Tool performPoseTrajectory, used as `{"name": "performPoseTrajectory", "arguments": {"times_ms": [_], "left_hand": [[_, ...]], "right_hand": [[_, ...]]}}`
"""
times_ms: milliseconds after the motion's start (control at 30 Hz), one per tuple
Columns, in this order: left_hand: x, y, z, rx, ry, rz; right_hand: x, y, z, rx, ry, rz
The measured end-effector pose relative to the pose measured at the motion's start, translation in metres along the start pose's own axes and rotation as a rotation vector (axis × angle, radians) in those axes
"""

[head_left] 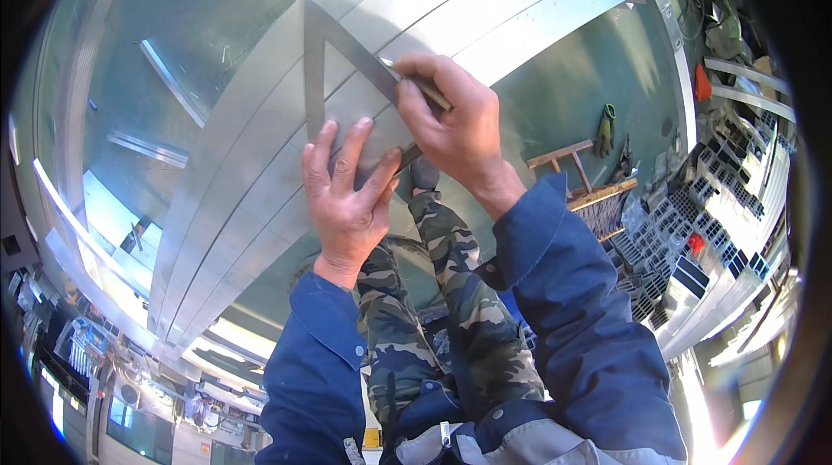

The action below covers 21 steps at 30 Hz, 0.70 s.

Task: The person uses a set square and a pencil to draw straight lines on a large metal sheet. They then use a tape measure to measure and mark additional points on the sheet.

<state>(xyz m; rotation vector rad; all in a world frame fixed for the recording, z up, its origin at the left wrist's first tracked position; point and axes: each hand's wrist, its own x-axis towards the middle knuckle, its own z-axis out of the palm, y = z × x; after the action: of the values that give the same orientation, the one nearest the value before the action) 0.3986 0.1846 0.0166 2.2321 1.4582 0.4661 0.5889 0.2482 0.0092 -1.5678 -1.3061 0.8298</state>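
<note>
In the head view, a person leans over long, flat, silver metal strips [234, 162] that lie side by side and run from the low left to the top right. A thin metal triangle [351, 49] with a big hole in its middle lies flat on top of the strips, with its sharp top corner pointing away from the person. The left hand [349, 188] rests on the near part of the triangle, its grip spread, with the fingers reaching forward and the thumb out to the right side. The right hand [455, 123] has its grip pinching a thin pen [436, 96], and the pen's tip is at the right edge of the triangle. The person wears dark blue sleeves [555, 248] and spotty green and brown pants [468, 292]. On the floor [542, 88] to the right are a green glove [605, 129] and a wooden frame [559, 156]. Farther right is a big pile of metal tubes [719, 192] with square ends. On the left, 2 loose metal bars [173, 84] lie apart from each other.
</note>
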Motion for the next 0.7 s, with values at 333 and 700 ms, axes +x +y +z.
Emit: {"name": "performPoseTrajectory", "arguments": {"times_ms": [333,700], "left_hand": [[0.0,0.002,0.001,-0.003,0.001,-0.001],[-0.001,0.001,-0.001,-0.008,0.006,0.018]], "right_hand": [[0.002,0.002,-0.006,0.001,-0.054,-0.06],[-0.026,-0.001,-0.056,-0.127,-0.21,-0.122]]}}
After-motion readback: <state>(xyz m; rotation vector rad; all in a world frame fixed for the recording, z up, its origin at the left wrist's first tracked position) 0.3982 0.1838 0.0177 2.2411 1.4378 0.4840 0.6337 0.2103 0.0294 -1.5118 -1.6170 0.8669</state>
